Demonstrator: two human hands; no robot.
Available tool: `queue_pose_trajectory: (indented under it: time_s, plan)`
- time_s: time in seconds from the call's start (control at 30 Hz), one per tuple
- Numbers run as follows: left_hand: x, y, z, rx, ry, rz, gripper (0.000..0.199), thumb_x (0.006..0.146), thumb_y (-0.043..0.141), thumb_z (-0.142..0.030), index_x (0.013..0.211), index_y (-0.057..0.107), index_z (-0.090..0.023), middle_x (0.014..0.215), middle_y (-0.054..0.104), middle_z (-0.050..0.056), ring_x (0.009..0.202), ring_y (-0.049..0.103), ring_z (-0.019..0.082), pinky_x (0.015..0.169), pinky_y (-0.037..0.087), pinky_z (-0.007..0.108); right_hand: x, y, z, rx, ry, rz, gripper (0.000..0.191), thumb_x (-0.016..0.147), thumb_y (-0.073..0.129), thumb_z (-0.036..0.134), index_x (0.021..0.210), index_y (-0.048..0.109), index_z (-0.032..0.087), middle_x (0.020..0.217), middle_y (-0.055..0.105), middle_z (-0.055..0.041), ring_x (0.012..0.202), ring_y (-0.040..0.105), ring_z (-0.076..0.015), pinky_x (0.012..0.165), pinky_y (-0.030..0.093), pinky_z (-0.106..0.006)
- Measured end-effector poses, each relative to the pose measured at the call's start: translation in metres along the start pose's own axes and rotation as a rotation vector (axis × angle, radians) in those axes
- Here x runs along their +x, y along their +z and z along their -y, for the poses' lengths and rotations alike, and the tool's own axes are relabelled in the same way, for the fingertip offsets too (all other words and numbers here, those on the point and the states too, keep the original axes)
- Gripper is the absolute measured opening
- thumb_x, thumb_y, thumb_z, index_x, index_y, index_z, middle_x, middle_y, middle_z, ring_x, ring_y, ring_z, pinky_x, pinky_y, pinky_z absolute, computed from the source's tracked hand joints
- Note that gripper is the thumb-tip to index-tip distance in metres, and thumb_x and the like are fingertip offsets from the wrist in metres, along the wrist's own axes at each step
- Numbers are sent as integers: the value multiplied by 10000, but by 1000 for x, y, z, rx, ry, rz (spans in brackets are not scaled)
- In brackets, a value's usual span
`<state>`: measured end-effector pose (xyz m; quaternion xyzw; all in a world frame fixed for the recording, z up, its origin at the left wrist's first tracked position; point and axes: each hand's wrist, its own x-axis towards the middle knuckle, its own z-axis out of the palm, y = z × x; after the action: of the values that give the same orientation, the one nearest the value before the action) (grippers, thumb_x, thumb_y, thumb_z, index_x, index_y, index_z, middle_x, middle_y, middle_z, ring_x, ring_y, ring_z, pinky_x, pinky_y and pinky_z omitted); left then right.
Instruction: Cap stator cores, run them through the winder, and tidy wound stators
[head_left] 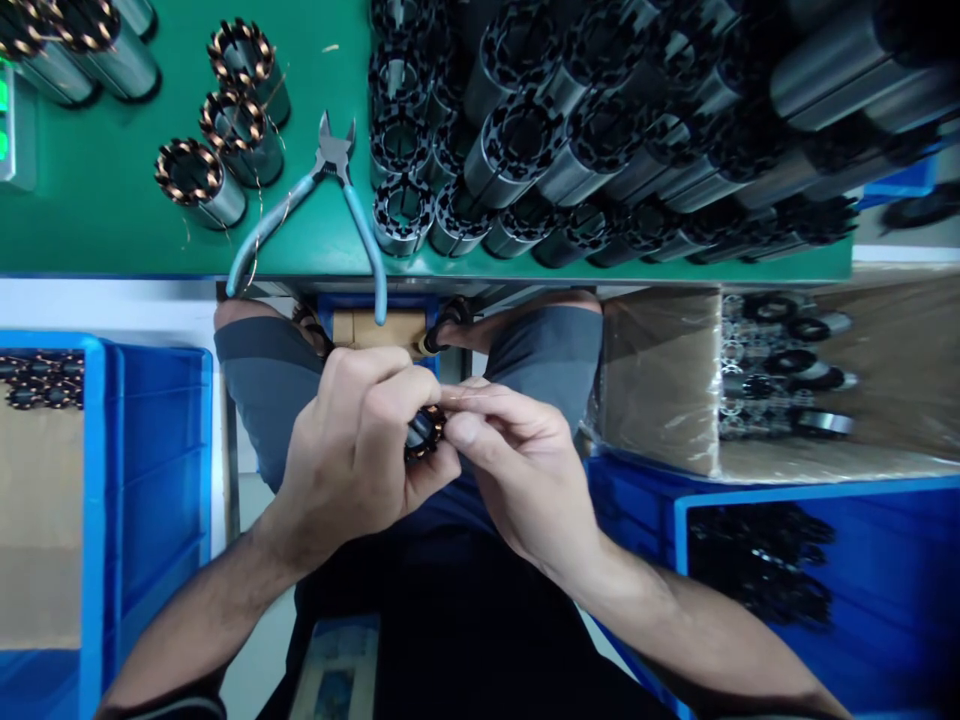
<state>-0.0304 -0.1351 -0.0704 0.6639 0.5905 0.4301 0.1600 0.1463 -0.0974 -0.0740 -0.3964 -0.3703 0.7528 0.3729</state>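
Note:
My left hand is wrapped round a motor stator above my lap; most of its body is hidden by the fingers. Copper windings and black slot ends show at the side facing right. Thumb and forefinger of my right hand are pinched at that end, on a thin copper wire that runs between the two hands. Beyond them, diagonal cutters with light blue handles lie spread on the green table, the handle ends jutting over its front edge.
Three wound stators stand left of the cutters, with loose wire bits around. Rows of unwound stators fill the table's right side. Blue bins flank me on the left and right. A plastic-lined carton with metal rings sits at right.

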Motion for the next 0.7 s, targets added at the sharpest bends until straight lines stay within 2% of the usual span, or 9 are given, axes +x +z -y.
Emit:
queue_pose_trajectory:
  time_s: [0.07,0.17,0.37,0.43,0.5,0.53,0.6,0.63,0.7]
  plan:
    - [-1,2,3,75,96,2,274,1001,871,-370,1167,683,-262,1145,761,104,1070,715,293,918,615,416,0,-2,-3,-11,-22,1,109,960,1008,364,1057,959,366,1131,917,-7,1118,850,-199,1102,693,-366]
    - [-2,4,5,142,184,-3,319,1011,817,-312,1276,644,-266,1152,756,93,1023,687,269,888,603,379,-1,-7,0,-86,-27,7,72,1001,969,380,1048,944,330,1055,888,-16,1004,819,-189,963,697,-336]
    - [0,-6,-7,96,136,44,276,986,781,-231,1229,666,-290,1113,688,67,979,688,221,846,614,310,9,-17,24,-291,-132,155,93,1000,963,318,992,882,275,1021,808,-26,964,776,-189,893,677,-326]
    - [3,-11,-10,-19,38,88,225,973,786,-201,1165,703,-283,1093,677,64,959,706,208,815,627,297,16,-23,39,-487,-243,233,96,985,969,289,983,875,274,1107,809,-54,1060,790,-225,969,688,-375]
    - [6,-13,-6,-297,-179,241,67,1043,730,-249,1107,716,-261,1012,712,48,825,726,182,726,627,286,21,-31,54,-716,-404,343,94,979,954,241,994,871,282,1234,832,-86,1196,801,-276,1096,677,-451]
    - [7,-12,-2,-498,-329,377,124,1122,638,-339,1092,717,-248,938,735,40,703,717,166,649,612,283,22,-34,61,-808,-477,410,106,979,938,215,1001,864,286,1305,843,-98,1265,801,-300,1149,664,-481]
    - [3,-7,9,-878,-595,632,512,1224,367,-577,1093,713,-224,757,740,25,441,606,143,473,520,272,22,-40,72,-919,-513,512,127,992,891,178,1019,831,287,1434,842,-112,1359,800,-329,1176,664,-498]
    - [-2,-4,14,-972,-667,657,628,1218,302,-686,1121,713,-221,700,732,19,372,552,140,419,468,267,20,-43,75,-934,-462,524,126,1007,867,173,1021,805,282,1441,848,-119,1373,808,-335,1158,678,-493]
    - [-14,3,20,-849,-631,449,631,1115,552,-837,1212,712,-234,766,784,33,441,627,157,447,490,268,14,-47,76,-872,-254,470,115,1056,833,212,1003,747,267,1287,887,-129,1342,838,-337,1078,718,-468]
